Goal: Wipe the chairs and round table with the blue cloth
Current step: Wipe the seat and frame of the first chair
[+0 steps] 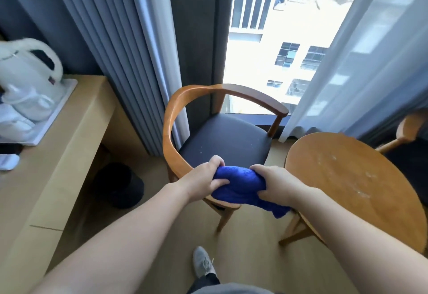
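The cloth [240,184] is gripped by left hand [206,177] and right hand [271,183] (fingers curled round its ends); the chair [227,140] is met just beyond them, nearer the left.

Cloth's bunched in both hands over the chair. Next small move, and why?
Probably lower the blue cloth onto the chair seat and start wiping: the left hand and right hand both grip it bunched over the chair's near edge, and pale specks show on the seat.

Blurred kettle [25,80]; second chair [410,128] partly off-frame
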Motion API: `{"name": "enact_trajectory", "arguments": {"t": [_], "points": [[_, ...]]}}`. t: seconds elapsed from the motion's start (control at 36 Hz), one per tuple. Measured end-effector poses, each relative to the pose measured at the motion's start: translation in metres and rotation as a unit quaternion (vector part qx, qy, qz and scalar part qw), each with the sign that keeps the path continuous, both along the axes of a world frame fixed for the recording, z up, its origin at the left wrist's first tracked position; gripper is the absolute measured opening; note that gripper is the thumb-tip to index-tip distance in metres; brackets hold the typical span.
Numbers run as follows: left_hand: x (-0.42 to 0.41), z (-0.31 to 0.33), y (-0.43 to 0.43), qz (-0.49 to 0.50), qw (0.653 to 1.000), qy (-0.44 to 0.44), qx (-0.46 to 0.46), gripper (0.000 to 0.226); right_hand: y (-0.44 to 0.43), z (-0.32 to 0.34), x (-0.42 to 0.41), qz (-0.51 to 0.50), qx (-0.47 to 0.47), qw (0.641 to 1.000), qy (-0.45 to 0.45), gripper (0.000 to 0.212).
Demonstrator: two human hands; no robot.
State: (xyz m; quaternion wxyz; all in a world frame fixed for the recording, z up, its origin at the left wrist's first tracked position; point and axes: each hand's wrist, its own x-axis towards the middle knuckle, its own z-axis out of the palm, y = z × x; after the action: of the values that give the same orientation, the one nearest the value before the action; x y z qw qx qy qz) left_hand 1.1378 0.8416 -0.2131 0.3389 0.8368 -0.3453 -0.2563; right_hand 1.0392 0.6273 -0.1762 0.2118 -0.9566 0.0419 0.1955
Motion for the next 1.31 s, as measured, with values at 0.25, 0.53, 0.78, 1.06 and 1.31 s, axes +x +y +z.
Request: {"name": "enact_trajectory", "arguments": {"t": [0.25,0.53,0.78,1.06,1.31], "points": [[0.061,-0.032,0.011,0.067,0.997,0.038,0.021,0.029,0.009,-0.030,0.081,0.054,-0.003,0.998,0.021,0.045],[0.117,-0.099,0.032,0.250,0.956,-0.069,0.139,0.024,-0.013,-0.110,0.182,0.088,-0.072,0.991,0.065,0.056],[0.167,-0.202,0.015,0.383,0.885,-0.103,0.244,0.056,-0.017,-0.245,0.295,0.052,-0.055,0.991,0.109,0.045],[0.171,-0.233,0.007,0.436,0.853,-0.136,0.252,0.056,0.015,-0.341,0.337,0.065,-0.059,0.976,0.201,0.056],[0.175,-0.227,0.005,0.434,0.859,-0.116,0.245,0.059,-0.005,-0.371,0.349,0.184,-0.040,0.982,0.034,0.122]]}}
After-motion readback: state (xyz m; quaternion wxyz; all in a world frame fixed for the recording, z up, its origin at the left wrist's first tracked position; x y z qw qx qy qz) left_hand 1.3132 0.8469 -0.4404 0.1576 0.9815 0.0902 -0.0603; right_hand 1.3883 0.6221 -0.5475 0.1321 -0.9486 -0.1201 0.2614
